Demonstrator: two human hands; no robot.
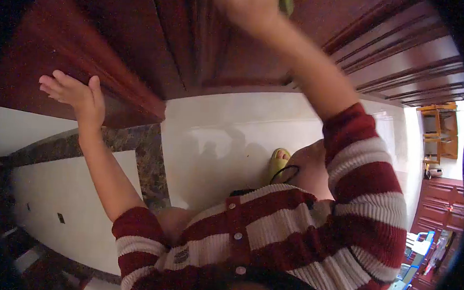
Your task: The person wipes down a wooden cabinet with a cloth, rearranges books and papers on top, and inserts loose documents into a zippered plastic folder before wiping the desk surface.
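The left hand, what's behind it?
Behind the left hand is a dark red wooden panel. The spot the hand covers can't be seen, nor whether they touch.

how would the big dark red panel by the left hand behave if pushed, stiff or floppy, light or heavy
The dark red panel would probably stay stiff, as its raised mouldings show no sag or folds. It is likely heavy, being broad and wood-like. Its faint sheen suggests the left hand might slide slightly.
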